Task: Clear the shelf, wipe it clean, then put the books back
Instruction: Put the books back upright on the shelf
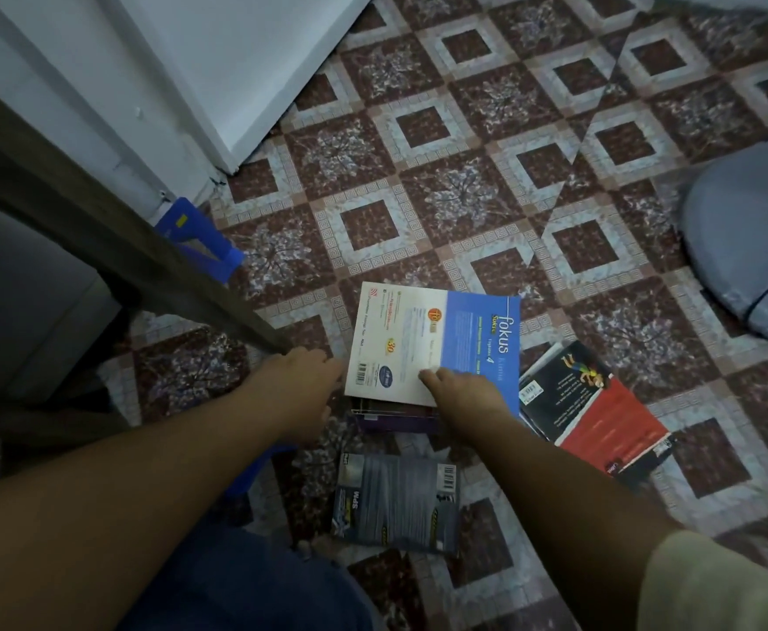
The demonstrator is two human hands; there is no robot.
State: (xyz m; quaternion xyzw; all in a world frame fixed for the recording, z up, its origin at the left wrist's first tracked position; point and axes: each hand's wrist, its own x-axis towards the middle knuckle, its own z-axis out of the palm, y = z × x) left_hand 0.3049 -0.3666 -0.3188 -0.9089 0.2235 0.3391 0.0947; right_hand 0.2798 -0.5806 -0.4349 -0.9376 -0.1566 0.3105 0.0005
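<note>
The floor (464, 189) fills most of the view: a sheet of diamond-patterned covering in dark red, grey and cream, with Greek-key borders round the squares. At the far left a white door (245, 61) stands ajar, its bottom corner just above the floor. A dark wooden beam (122, 248) slants from the left edge down toward the middle, and a blue plastic stool (195, 239) sits just beyond it, against the door frame. At the right edge lies a grey-blue padded bag (746, 248).

The books are off the shelf and lie on the floor in the near middle. The fokus book (432, 343), white on its left half and blue on its right, lies face up on top of a low stack of dark books (396, 421). To its right, just beside it, lies a red and black book (596, 412), turned at an angle. Nearer, a grey book (396, 503) lies flat, apart from the stack.

The right hand (468, 389) grasps the fokus book at its near edge, thumb on the cover and the other fingers curled out of sight. The left hand (300, 384) reaches to the left edge of the stack, fingertips meeting it; whether it grips or only touches cannot be told. Blue jeans (236, 580) show at the near edge, and a pale sleeve (728, 585) at the near right.
</note>
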